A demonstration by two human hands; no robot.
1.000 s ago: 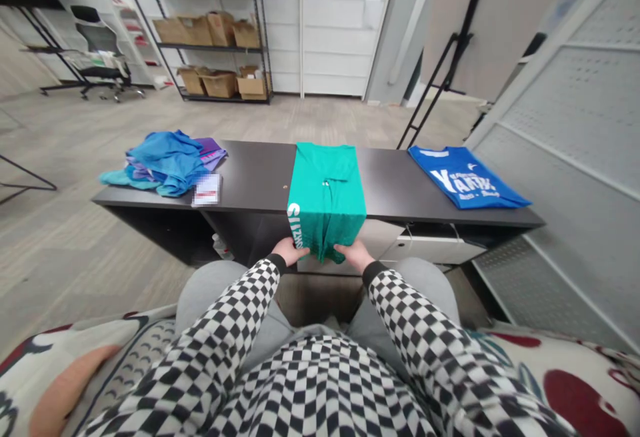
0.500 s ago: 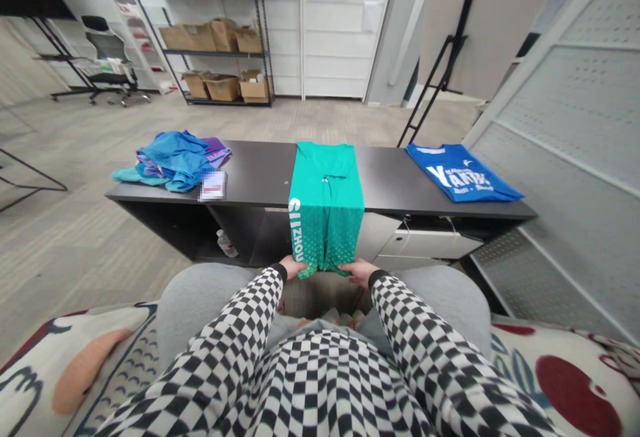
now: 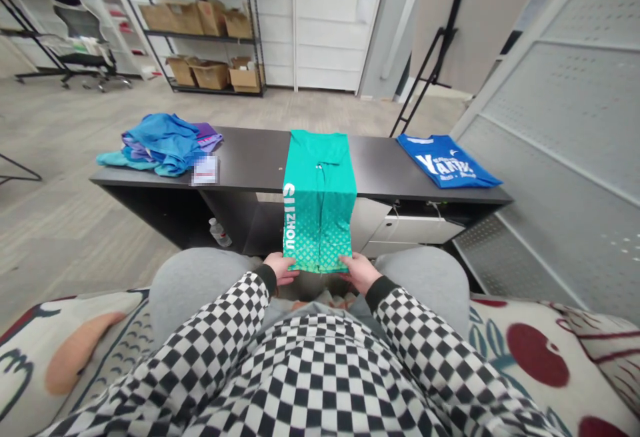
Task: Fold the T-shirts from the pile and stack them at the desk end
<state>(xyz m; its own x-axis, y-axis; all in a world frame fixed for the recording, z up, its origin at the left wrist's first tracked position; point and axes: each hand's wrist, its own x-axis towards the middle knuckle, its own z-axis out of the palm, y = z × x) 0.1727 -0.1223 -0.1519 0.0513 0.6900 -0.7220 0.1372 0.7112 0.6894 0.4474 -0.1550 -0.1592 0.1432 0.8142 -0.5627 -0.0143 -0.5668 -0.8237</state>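
A green T-shirt, its sides folded inward, lies with its collar end on the dark cabinet top. Its lower part hangs over the front edge towards my lap, with white lettering down the left side. My left hand pinches the left corner of the hem. At the right corner, my right hand grips the hem between thumb and fingers. The hem is stretched between both hands, just above my knees.
A crumpled heap of blue and purple clothes sits at the cabinet's left end, with a small blurred card in front. To the right lies a folded blue T-shirt. Below, a plastic bottle stands in an open compartment.
The shirt's hem, bunched up before, is now pulled flat and straight between my hands. My view has shifted slightly, so the cabinet appears higher and further left.
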